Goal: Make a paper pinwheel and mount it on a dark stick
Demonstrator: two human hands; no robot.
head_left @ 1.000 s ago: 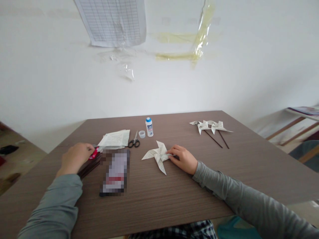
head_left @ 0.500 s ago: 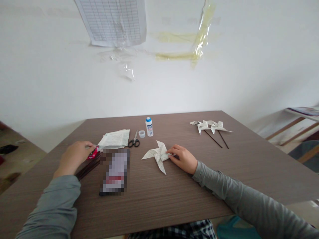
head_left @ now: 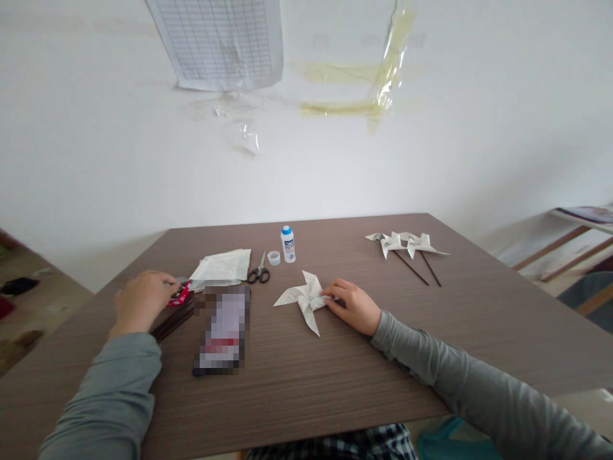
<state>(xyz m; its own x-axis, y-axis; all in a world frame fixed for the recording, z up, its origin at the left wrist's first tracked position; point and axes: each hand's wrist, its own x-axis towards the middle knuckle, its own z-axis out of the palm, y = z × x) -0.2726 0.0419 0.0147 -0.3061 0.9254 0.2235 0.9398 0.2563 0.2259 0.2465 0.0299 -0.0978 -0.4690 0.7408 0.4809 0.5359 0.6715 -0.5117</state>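
A folded paper pinwheel (head_left: 308,300) of printed paper lies on the table in front of me. My right hand (head_left: 355,305) pinches its right-hand blade between thumb and fingers. At the left, my left hand (head_left: 146,299) has its bent fingers at a small red box (head_left: 180,294) with dark bits inside. Whatever its fingertips hold, if anything, is hidden. Beside that hand lies a bundle of thin dark brown sticks (head_left: 175,321), partly covered by it. A phone (head_left: 224,329) with a blurred screen rests between the sticks and the pinwheel.
Behind the phone is a stack of printed paper (head_left: 221,267), with black-handled scissors (head_left: 258,273), a clear cap (head_left: 274,258) and a white bottle with blue top (head_left: 288,244) to its right. Pinwheels on sticks (head_left: 393,244) lie at the back right. A white wall (head_left: 335,172) borders the table.
My left hand shifts slightly right, and more of the red box's contents shows. My right hand and the pinwheel stay in place.
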